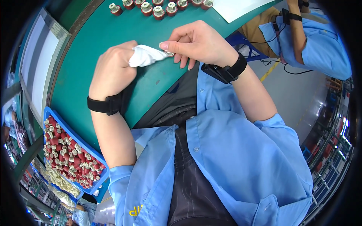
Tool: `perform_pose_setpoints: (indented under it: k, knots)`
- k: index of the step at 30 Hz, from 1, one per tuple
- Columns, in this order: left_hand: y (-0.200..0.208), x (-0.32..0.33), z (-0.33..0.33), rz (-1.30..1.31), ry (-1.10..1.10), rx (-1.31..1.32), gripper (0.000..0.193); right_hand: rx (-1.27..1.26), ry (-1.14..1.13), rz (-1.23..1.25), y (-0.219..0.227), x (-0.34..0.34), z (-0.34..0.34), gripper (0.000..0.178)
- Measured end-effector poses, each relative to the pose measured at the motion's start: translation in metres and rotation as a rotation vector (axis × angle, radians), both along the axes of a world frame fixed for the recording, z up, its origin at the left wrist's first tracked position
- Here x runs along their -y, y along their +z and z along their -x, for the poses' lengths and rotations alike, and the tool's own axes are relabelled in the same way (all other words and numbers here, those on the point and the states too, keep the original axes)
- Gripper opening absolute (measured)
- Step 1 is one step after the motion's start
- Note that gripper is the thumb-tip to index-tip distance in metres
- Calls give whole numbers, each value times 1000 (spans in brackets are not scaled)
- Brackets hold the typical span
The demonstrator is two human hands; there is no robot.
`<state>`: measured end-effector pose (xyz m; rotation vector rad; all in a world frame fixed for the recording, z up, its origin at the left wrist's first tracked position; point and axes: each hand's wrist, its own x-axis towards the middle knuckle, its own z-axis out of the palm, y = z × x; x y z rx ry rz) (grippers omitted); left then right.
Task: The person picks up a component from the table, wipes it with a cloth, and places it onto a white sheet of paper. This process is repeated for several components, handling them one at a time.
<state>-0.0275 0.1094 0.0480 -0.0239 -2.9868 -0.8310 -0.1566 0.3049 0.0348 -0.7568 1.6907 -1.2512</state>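
My left hand is closed on a white cloth, its fingers curled and bunching the fabric. The cloth stretches to the right and tapers toward my right hand. There, thumb and fingers close around a small pale, round part that touches the cloth's tip. Most of this part is hidden by the fingers and the cloth, so its kind does not show. Both hands are just above the green tabletop, close to its near edge.
Several red-and-cream plug-like parts stand along the table's far side, beside a white sheet. A blue bin full of similar parts is at the left. Another person in a blue shirt is at the upper right.
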Motion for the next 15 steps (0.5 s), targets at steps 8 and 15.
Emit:
perform_pose_setpoints:
  k: [8,15]
  knots:
    - [3,-14,4,-100,-120,-2,12,-38,23,47,-6,1,2,32]
    - [2,6,-3,-91,-22,-19,12,-35,7,28,-3,1,1,31]
